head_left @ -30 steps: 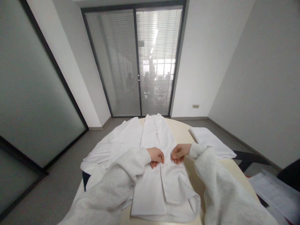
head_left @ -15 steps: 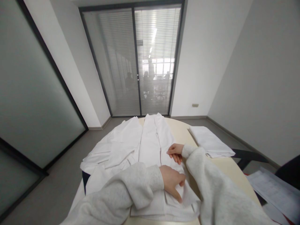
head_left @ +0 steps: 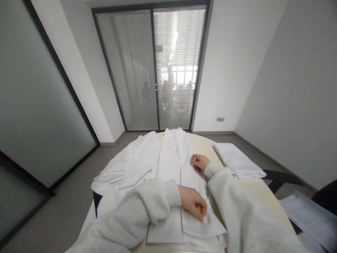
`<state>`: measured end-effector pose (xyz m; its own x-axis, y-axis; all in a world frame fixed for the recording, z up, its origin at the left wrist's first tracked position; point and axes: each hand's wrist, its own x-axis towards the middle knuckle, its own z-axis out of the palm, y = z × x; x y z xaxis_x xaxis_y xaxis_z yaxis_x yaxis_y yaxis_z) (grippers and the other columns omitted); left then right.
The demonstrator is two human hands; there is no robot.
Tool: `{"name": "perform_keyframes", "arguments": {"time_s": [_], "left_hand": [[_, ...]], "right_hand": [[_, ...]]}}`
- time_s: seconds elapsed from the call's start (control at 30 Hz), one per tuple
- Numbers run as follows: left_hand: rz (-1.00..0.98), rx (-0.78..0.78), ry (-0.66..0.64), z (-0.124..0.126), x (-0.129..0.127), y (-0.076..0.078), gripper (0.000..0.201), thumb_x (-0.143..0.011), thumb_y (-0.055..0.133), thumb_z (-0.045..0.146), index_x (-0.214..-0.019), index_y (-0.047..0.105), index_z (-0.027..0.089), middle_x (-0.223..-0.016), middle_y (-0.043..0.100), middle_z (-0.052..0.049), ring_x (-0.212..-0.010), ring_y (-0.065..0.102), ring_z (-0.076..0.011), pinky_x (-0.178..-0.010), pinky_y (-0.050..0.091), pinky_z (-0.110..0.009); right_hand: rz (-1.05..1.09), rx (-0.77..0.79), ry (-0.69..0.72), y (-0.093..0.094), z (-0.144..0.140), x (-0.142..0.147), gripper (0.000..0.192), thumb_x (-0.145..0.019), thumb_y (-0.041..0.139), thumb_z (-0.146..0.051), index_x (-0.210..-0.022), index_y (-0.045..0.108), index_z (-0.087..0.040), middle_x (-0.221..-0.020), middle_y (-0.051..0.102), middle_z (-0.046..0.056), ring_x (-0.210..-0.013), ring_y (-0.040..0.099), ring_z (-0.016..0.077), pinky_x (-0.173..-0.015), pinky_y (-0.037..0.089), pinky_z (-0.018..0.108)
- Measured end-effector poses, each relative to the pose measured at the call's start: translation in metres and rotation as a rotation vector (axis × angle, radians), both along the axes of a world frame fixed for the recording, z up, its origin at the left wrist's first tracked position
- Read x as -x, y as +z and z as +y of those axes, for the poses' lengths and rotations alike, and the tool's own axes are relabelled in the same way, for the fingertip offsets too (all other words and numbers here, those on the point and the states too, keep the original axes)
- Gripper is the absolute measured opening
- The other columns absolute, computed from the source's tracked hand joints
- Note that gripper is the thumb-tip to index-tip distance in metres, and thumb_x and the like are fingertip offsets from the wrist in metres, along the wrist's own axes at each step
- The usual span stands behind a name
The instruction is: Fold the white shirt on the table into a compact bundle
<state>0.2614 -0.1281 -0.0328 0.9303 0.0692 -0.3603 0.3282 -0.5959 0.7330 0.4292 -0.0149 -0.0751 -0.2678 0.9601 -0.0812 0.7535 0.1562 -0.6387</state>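
A long white coat [head_left: 168, 161] lies lengthwise on the table, its right part folded into a narrow strip. My left hand [head_left: 193, 203] is over the near end of this strip, fingers curled and thumb drawn in, apparently pinching the cloth at the fingertips. Farther up, my right hand [head_left: 200, 162] is at the strip's right edge with thumb and fingers closed together on the fabric. The exact grip of both hands is partly hidden by the fingers. Loose white cloth [head_left: 131, 168] with a sleeve-like fold spreads to the left, partly behind my left forearm.
A folded white cloth stack [head_left: 237, 160] rests on the right of the round cream table [head_left: 252, 193]. Beyond the right edge are papers in a clear sleeve [head_left: 310, 214] and a black chair [head_left: 326, 196]. Glass doors with blinds [head_left: 155, 70] stand at the back.
My left hand's spread fingers have curled in, and the near corner of the coat lies flatter. My right hand has shifted slightly up and away along the coat's edge.
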Motion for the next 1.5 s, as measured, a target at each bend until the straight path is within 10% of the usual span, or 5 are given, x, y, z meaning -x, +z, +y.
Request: {"name": "perform_keyframes", "arguments": {"time_s": [0.13, 0.33, 0.9, 1.23, 1.5], "left_hand": [[0.195, 0.249, -0.058, -0.01, -0.005, -0.002, 0.014, -0.077, 0.06, 0.029, -0.082, 0.055, 0.017, -0.065, 0.057, 0.005, -0.053, 0.056, -0.0082, -0.054, 0.045, -0.02], [-0.023, 0.288, 0.094, -0.009, -0.002, 0.003, 0.026, -0.079, 0.056, 0.034, -0.101, 0.054, 0.019, -0.071, 0.059, 0.002, -0.055, 0.059, -0.0095, -0.051, 0.046, -0.019], [-0.134, -0.337, 0.133, 0.013, 0.0, -0.005, 0.026, -0.079, 0.057, 0.038, -0.092, 0.056, 0.016, -0.074, 0.058, 0.001, -0.064, 0.053, -0.0109, -0.06, 0.039, -0.02], [-0.098, -0.471, 0.048, 0.015, 0.002, -0.013, 0.047, -0.075, 0.059, 0.046, -0.112, 0.054, 0.018, -0.074, 0.053, -0.001, -0.067, 0.051, -0.0156, -0.058, 0.038, -0.023], [-0.19, 0.028, 0.088, 0.02, 0.016, -0.004, 0.06, -0.08, 0.055, 0.039, -0.135, 0.034, 0.028, -0.068, 0.048, 0.007, -0.058, 0.046, -0.0066, -0.065, 0.038, -0.019]], "right_hand": [[-0.112, -0.272, 0.195, 0.004, 0.001, 0.004, 0.028, -0.077, 0.052, -0.037, -0.094, 0.066, -0.019, -0.086, 0.065, 0.007, -0.076, 0.059, 0.0172, -0.073, 0.045, 0.03], [-0.347, -0.118, 0.448, 0.0, -0.011, 0.013, 0.061, -0.07, 0.06, -0.051, -0.127, 0.046, -0.037, -0.144, 0.028, 0.003, -0.131, 0.021, 0.0331, -0.1, 0.019, 0.056], [-0.448, -0.116, 0.368, -0.01, 0.026, 0.019, 0.09, -0.065, 0.045, -0.075, -0.14, 0.022, -0.031, -0.149, 0.007, 0.001, -0.136, -0.001, 0.0289, -0.107, 0.003, 0.05], [-0.352, -0.098, 0.331, -0.012, 0.03, 0.0, 0.11, -0.056, 0.06, -0.07, -0.143, 0.015, -0.018, -0.148, 0.006, 0.012, -0.135, 0.003, 0.0328, -0.108, 0.009, 0.049], [-0.184, 0.178, 0.37, 0.026, 0.004, -0.05, 0.06, -0.059, 0.064, -0.059, -0.1, 0.068, -0.016, -0.104, 0.066, 0.012, -0.098, 0.059, 0.0288, -0.089, 0.043, 0.036]]}}
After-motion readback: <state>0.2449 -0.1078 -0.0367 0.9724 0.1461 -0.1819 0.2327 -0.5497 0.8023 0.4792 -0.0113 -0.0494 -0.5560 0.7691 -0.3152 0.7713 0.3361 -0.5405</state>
